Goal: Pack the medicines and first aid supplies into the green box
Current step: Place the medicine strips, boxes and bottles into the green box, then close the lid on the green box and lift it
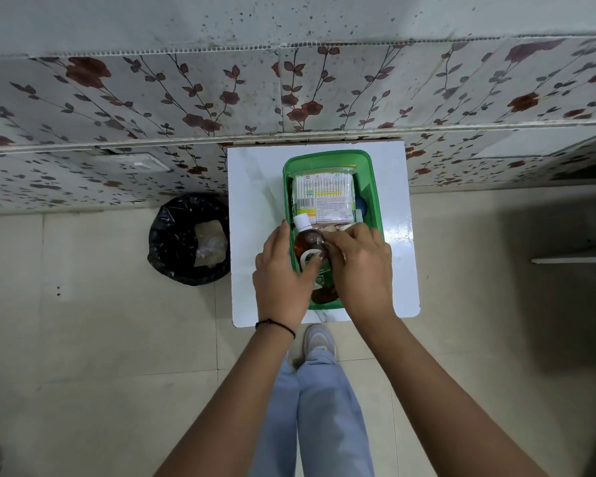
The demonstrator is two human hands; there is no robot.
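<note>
Both hands grip the amber bottle [307,247] inside the green box [375,208]: the left hand [283,270] wraps its side, and the right hand [358,266] pinches near its shoulder. This box stands on the white counter [252,187], and its plastic walls look stiff and light. At its far end lies the cotton swab pack [324,194], soft and very light, easy to crush. By my judgement the bottle holds liquid, so it is the heaviest thing here, smooth and perhaps slippery; the body is the safe place to hold. Its white cap [301,222] is small and could turn loose if one lifts by it.
</note>
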